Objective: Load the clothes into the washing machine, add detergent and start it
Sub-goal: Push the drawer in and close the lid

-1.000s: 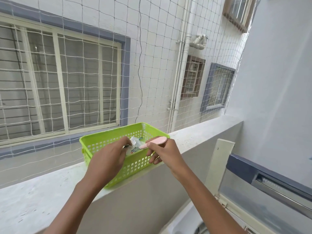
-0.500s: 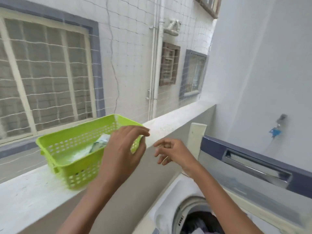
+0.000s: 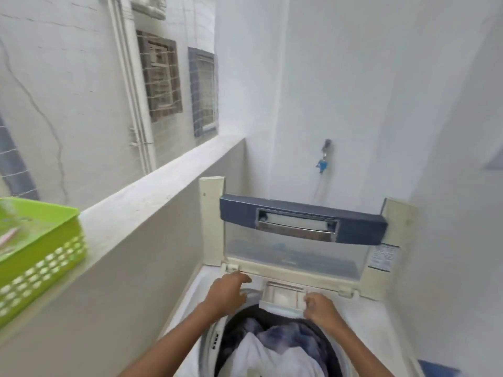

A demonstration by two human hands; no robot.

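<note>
Head view.
Washing machine — top-loader, lid raised.
Clothes in drum; soft, light.
Detergent drawer out at tub's back rim — thin plastic, likely light, brittle; take by front lip.
Right hand: fingers curled on drawer's right front corner, gripping.
Left hand: fingers relaxed, resting on back rim.
Green basket on ledge; white walls, tap.

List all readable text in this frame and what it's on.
Nothing here reads clearly.
Sticker on the right of the washing machine lid: printed lines, too blurred to read.
Dark marks on the tub rim: too small to read.
Green basket, detergent drawer: no text visible.
</note>
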